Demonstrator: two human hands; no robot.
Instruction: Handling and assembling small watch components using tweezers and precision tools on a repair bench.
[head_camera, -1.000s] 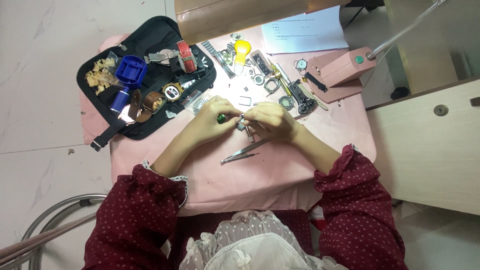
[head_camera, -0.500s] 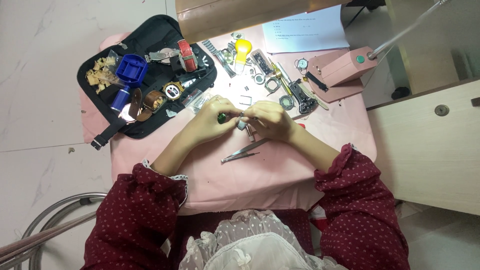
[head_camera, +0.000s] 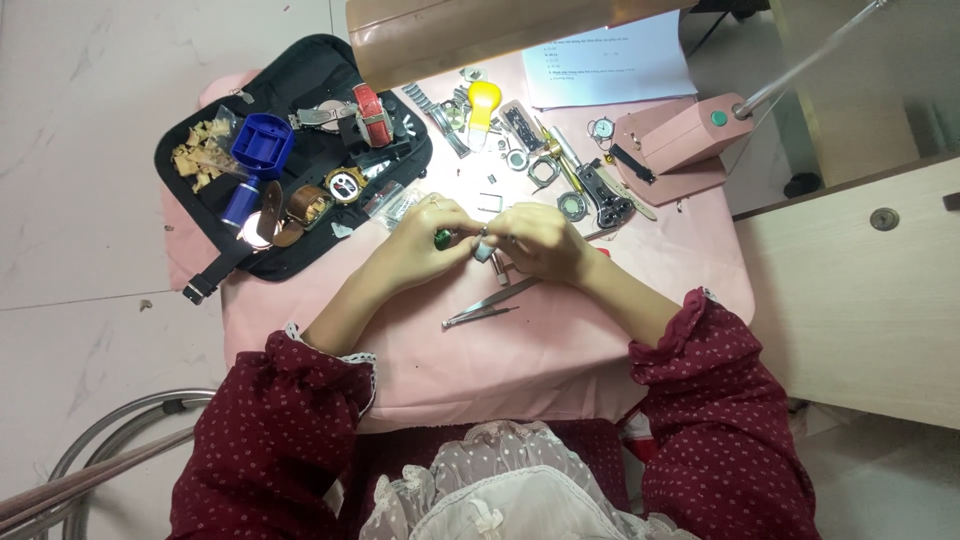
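We saw both hands meet at the centre of the pink counter (head_camera: 600, 330). The left hand (head_camera: 425, 243) was curled narrow around a small green-topped tool (head_camera: 442, 238), and the right hand (head_camera: 535, 240) was closed over a small metal piece (head_camera: 484, 251) pinched between the fingertips. What that piece was, we could not tell. The two hands were touching or nearly so.

Just beside the hands, at 6 o'clock from them, a pair of steel tweezers (head_camera: 490, 302) lay flat on the counter, untouched.

At 10 o'clock from the hands an open black tool case (head_camera: 300, 160) spread across the counter's corner. It held a blue round holder (head_camera: 262, 146), a red watch strap (head_camera: 370, 112) and a gold-rimmed watch (head_camera: 345, 183).

At 12 o'clock a scatter of small parts lay in bright light, among them a yellow-handled tool (head_camera: 484, 102) and a metal watch band (head_camera: 432, 110). A white sheet of paper (head_camera: 610, 65) lay at 1 o'clock, and a pink lamp base (head_camera: 672, 145) stood at 2 o'clock, well apart from the hands.

We noted dark red dotted sleeves (head_camera: 720, 400) on both arms, and a steel chair frame (head_camera: 110, 440) at 8 o'clock on the floor.
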